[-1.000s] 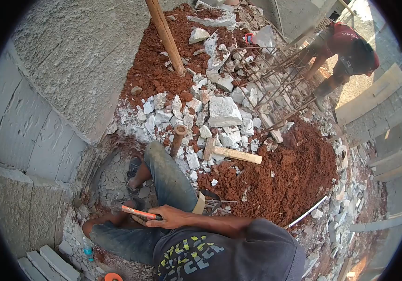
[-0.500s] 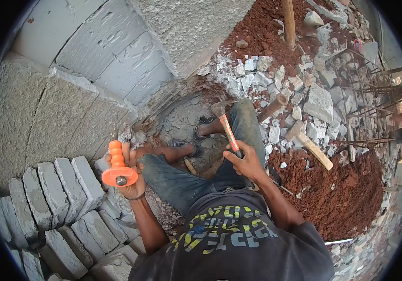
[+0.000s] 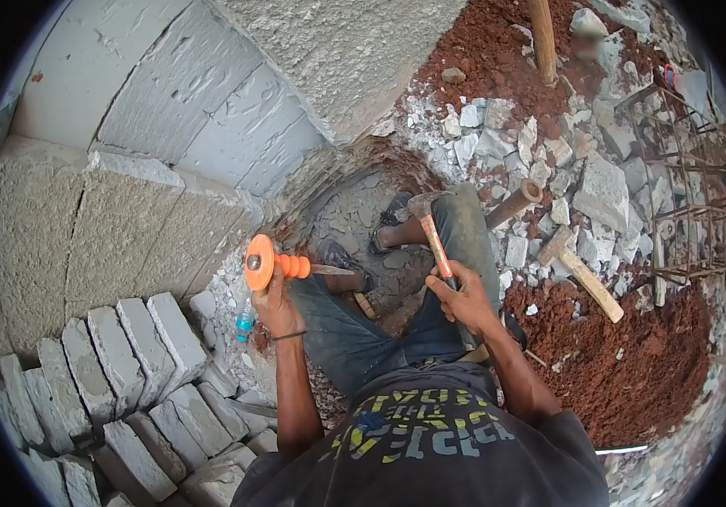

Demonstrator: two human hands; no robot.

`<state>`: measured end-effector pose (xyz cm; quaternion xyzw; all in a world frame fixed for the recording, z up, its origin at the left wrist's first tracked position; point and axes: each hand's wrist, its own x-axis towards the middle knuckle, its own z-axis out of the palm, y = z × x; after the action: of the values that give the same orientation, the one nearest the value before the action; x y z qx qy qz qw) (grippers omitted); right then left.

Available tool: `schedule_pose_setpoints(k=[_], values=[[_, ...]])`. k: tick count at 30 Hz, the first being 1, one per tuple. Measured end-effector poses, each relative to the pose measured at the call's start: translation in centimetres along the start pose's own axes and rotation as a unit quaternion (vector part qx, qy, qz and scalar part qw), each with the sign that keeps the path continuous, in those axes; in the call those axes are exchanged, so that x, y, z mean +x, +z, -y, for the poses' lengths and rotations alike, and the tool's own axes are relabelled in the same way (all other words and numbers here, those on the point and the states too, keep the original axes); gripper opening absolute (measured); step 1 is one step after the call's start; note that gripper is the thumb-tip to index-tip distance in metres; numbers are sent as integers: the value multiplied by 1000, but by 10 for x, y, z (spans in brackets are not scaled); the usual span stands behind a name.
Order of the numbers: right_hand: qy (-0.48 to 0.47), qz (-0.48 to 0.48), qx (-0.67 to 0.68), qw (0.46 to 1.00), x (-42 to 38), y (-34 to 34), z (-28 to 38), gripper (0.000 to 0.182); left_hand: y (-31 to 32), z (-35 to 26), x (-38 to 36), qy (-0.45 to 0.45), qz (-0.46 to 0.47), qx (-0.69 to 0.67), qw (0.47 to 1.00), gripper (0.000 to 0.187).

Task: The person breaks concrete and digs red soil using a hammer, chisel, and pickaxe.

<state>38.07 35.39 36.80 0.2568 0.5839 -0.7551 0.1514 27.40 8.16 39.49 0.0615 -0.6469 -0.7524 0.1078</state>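
Note:
My left hand (image 3: pixel 276 306) is closed on a chisel (image 3: pixel 294 266) with an orange ribbed grip and a round orange guard. Its metal blade points right, above my bent left knee, and the struck end faces left. In my right hand (image 3: pixel 467 296) is a claw hammer (image 3: pixel 436 243) with a red and black handle, its head up near my right knee. The hammer head and the chisel are well apart. My legs straddle a shallow pit (image 3: pixel 354 207) with broken grey chips at the bottom.
Grey block walls (image 3: pixel 202 110) stand ahead and left. Stacked grey blocks (image 3: pixel 118 355) fill the lower left, near a blue-capped bottle (image 3: pixel 245 321). On the right lie stone rubble (image 3: pixel 604 190), a wooden-handled mallet (image 3: pixel 581 275), a pipe (image 3: pixel 515 203), red soil (image 3: pixel 608 363) and a rusty rebar cage (image 3: pixel 693 203).
My left hand has turned the chisel from upright to sideways, so its blade now points right. The view has shifted slightly, uncovering the bottle. My right hand still holds the hammer.

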Motion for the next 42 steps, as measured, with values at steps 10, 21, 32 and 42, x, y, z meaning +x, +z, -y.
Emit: schedule_pose_setpoints(k=[10, 21, 32, 42], values=[[-259, -301, -254, 882, -60, -70, -1, 37, -7, 31, 38, -26, 142, -242, 960, 38], [-28, -675, -491, 550, -292, -237, -77, 29, 37, 33, 6, -108, 142, -61, 982, 21], [-55, -712, -365, 598, -311, -311, -219, 20, 104, 18, -47, -103, 240, -32, 965, 15], [-158, -778, -281, 540, -294, -324, -255, 20, 131, 21, -76, -89, 277, -21, 956, 15]])
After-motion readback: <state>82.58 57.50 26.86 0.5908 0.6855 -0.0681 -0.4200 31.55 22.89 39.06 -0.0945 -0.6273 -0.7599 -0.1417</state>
